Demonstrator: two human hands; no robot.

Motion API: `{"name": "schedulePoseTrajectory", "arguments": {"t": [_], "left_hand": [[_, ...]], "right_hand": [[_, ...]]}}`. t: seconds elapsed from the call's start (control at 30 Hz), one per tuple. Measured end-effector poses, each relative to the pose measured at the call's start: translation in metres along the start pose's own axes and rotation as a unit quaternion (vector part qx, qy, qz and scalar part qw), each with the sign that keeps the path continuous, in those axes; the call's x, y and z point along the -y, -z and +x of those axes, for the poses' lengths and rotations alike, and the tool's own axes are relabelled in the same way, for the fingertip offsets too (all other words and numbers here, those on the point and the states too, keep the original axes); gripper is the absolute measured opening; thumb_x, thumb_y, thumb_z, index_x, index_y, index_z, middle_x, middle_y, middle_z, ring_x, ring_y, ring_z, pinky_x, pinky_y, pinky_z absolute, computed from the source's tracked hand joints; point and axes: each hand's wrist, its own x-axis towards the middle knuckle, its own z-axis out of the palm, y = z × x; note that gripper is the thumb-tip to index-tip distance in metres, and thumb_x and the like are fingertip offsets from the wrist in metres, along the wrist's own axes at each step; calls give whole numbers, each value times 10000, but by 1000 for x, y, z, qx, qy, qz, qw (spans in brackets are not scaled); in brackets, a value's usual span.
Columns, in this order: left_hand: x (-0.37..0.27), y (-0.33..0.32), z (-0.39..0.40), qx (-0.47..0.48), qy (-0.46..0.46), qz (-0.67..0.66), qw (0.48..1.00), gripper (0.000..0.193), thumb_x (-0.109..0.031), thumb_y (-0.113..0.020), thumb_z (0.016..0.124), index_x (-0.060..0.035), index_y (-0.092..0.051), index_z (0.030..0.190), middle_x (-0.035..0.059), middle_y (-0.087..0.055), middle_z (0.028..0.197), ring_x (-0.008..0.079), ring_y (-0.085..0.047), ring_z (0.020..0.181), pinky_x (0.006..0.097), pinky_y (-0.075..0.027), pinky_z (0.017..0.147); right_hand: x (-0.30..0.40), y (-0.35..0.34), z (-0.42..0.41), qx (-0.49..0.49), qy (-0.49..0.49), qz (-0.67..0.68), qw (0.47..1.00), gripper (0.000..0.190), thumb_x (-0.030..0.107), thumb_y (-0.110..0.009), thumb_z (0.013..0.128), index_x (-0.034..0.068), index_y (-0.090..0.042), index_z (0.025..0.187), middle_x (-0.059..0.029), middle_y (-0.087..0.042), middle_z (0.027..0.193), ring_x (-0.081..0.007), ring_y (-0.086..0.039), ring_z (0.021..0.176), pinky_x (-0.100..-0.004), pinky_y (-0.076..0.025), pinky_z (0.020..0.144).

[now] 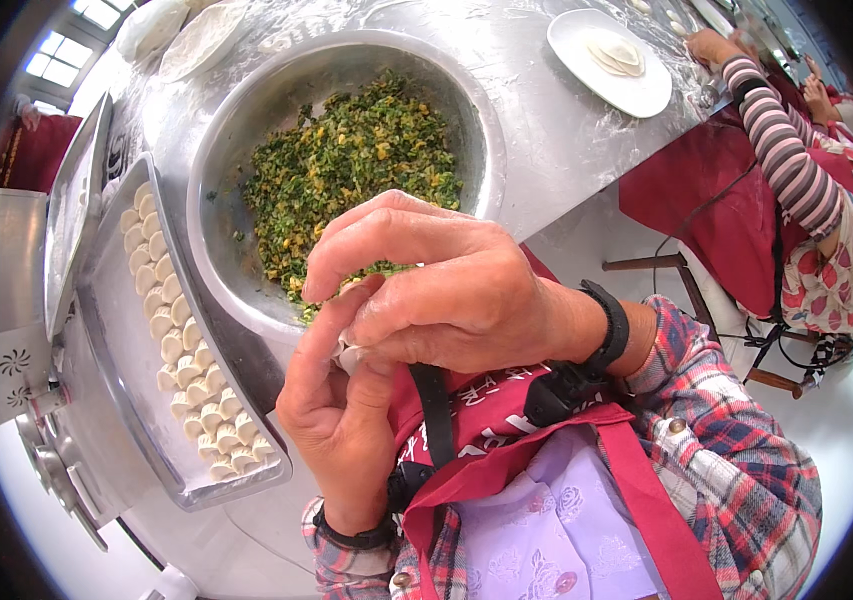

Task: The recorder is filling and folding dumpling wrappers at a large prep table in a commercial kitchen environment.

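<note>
Both my hands meet over the near rim of a large steel bowl [497, 180], pinching a small dumpling [349, 358] between them. Only a pale bit of its dough shows; the fingers hide the rest. My left hand [347, 420] supports it from below and the left, thumb and forefinger against the dough. From the right, my right hand [456, 285] curls over the top with its fingertips at the dough's edge. Chopped green and yellow filling [351, 157] lies in the bowl, just beyond my fingers.
Left of the bowl, a metal tray [126, 330] holds rows of pleated dumplings [186, 352]. Another tray [77, 210] stands farther left. A white plate [569, 45] with round wrappers [616, 52] sits on the floured steel table [539, 150]. A co-worker's striped sleeve [786, 142] is at right.
</note>
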Motion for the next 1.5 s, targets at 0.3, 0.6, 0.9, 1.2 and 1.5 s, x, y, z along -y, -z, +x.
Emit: {"name": "schedulePoseTrajectory", "arguments": {"t": [0.3, 0.6, 0.9, 1.2, 1.5], "left_hand": [[-2, 3, 3, 14, -7, 11, 1000, 492, -16, -601, 823, 47, -398, 1267, 146, -494, 1203, 235, -543, 1058, 317, -478, 881], [-1, 4, 6, 49, 81, -293, 951, 486, -43, -604, 827, 46, -405, 1262, 175, -513, 1199, 231, -508, 1112, 308, -428, 921], [2, -5, 1, -5, -18, 21, 1000, 404, -50, -585, 845, 62, -466, 1215, 158, -555, 1158, 177, -533, 1048, 287, -415, 908], [6, 3, 2, -6, -23, 24, 999, 440, -36, -582, 839, 55, -438, 1245, 161, -537, 1181, 210, -518, 1094, 304, -402, 933], [3, -1, 6, 28, 100, -251, 962, 494, -66, -608, 842, 67, -395, 1268, 179, -498, 1224, 234, -503, 1126, 305, -415, 929]], "right_hand": [[0, 0, 0, 14, -15, -5, 1000, 158, 37, -680, 619, 58, -591, 747, -98, -575, 1021, -280, -573, 894, -372, -469, 752], [3, -4, 0, -29, -4, -25, 999, 119, 39, -663, 652, 51, -569, 724, -93, -587, 1017, -276, -581, 869, -377, -469, 724], [-3, -1, -3, -1, 8, -33, 999, 130, 63, -676, 646, 54, -560, 703, -89, -592, 1009, -275, -587, 858, -377, -472, 711], [2, -3, -1, -9, -28, -47, 998, 151, 50, -678, 623, 53, -565, 722, -86, -590, 1004, -278, -583, 858, -374, -471, 721], [3, -5, -4, -24, -18, -11, 999, 145, 65, -682, 635, 60, -566, 721, -85, -591, 1009, -274, -583, 862, -381, -469, 726]]}}
